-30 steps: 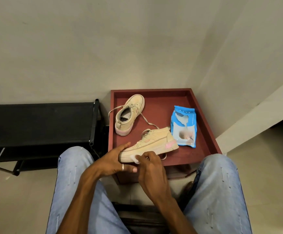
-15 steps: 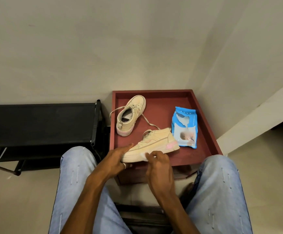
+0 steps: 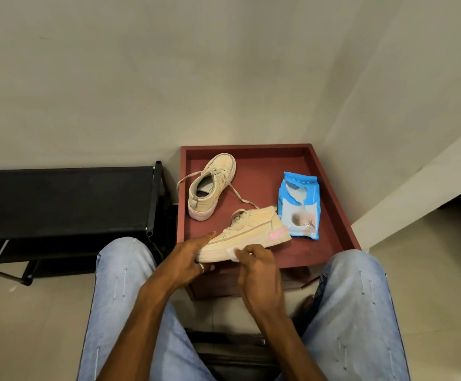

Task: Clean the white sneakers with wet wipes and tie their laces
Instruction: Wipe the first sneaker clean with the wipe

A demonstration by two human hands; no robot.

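- The near sneaker [image 3: 248, 232] lies at the front edge of the red tray [image 3: 331, 188], right between the 2 hands.
- The left hand [image 3: 185, 259] clasps its toe, 1 digit laid along the upper and the others tucked under the sole.
- The right hand [image 3: 256, 268] pinches a small wet wipe [image 3: 233, 253] in curled fingers, pressed to the sole's sidewall.
- I'd judge the shoe light, with a firm rubber sole and a softer upper, so the toe or heel gives the steadiest hold against rubbing.
- The wipe looks limp and damp and is likely to bunch or slip.
- Beyond the left hand sits the other sneaker [image 3: 212, 185], its laces loose. The wipes pack [image 3: 299, 206] lies beyond the right hand.
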